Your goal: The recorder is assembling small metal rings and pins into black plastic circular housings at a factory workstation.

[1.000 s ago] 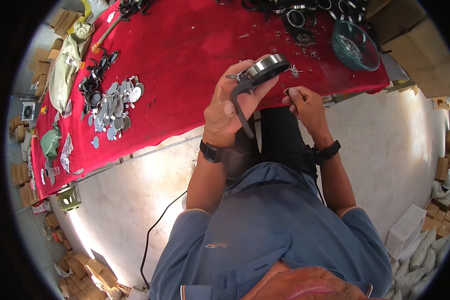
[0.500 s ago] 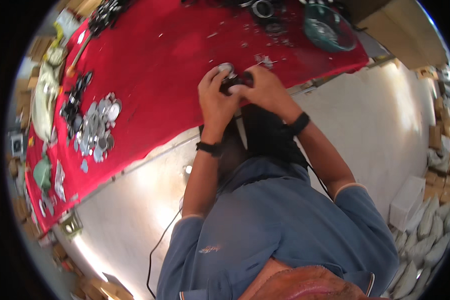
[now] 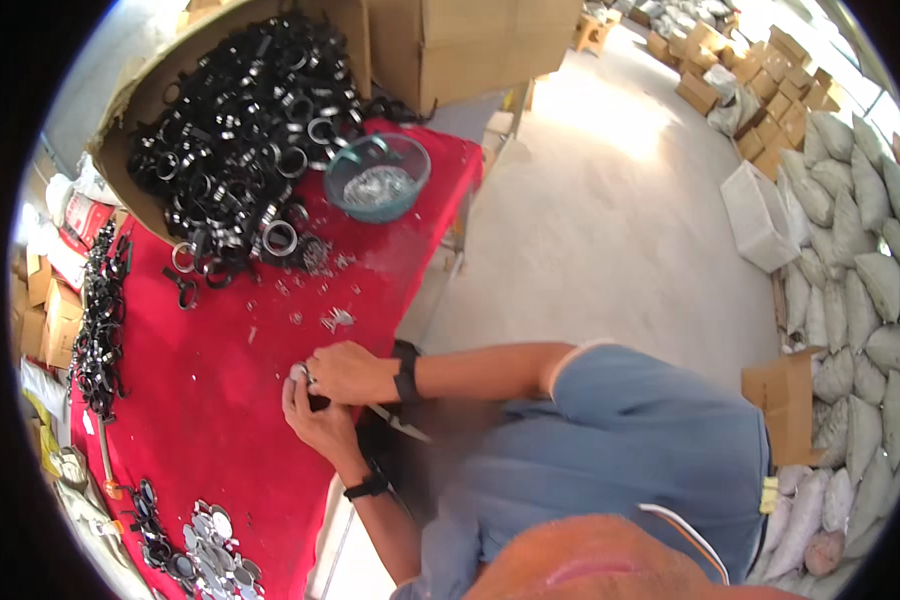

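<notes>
Both my hands meet at the near edge of the red-covered table [image 3: 230, 400]. My left hand [image 3: 313, 425], with a black watch on its wrist, is closed around a small dark ring part with a metal rim [image 3: 303, 377]. My right hand [image 3: 348, 372], with a black wristband, lies over the same part from above, its fingertips pinching the rim. Most of the part is hidden by my fingers.
A cardboard box heaped with black rings [image 3: 235, 120] stands at the table's far end, beside a teal bowl of small metal bits [image 3: 377, 178]. Loose metal bits [image 3: 335, 320] lie near my hands. Black parts [image 3: 100, 320] and metal discs [image 3: 205, 545] line the left. Sacks [image 3: 870, 280] and a white crate [image 3: 760, 215] stand on the floor.
The view has swung sharply, so the table now lies to the left. My hands have come together and lowered the ring part from in front of me to the table edge.
</notes>
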### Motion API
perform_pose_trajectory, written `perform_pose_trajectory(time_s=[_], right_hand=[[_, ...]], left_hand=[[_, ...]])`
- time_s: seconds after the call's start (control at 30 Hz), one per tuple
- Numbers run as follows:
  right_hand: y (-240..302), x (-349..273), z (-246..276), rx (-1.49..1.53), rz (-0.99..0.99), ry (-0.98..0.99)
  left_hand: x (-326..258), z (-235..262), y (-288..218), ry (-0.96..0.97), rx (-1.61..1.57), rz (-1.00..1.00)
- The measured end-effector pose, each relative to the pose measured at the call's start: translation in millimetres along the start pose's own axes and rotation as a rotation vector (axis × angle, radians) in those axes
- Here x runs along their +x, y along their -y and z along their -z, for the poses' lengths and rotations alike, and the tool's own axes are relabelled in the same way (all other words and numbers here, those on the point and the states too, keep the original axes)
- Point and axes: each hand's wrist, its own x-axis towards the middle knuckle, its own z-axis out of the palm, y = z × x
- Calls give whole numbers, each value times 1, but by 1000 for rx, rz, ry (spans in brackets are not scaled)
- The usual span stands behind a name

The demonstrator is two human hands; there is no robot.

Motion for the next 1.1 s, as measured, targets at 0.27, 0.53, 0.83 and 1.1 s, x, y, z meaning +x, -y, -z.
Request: perform_pose_trajectory(time_s=[0.27,0.53,0.83,1.1], right_hand=[[-22,10,24,147,-156,37],[-62,15,94,-222,17,-183],[49,-38,302,949,828,85],[17,23,325,784,955,-95]], left_hand=[[20,-13,-18,1,-18,46],[11,2,-37,5,42,143],[8,11,-21,0,56,73],[26,-2,-26,-134,-187,-67]])
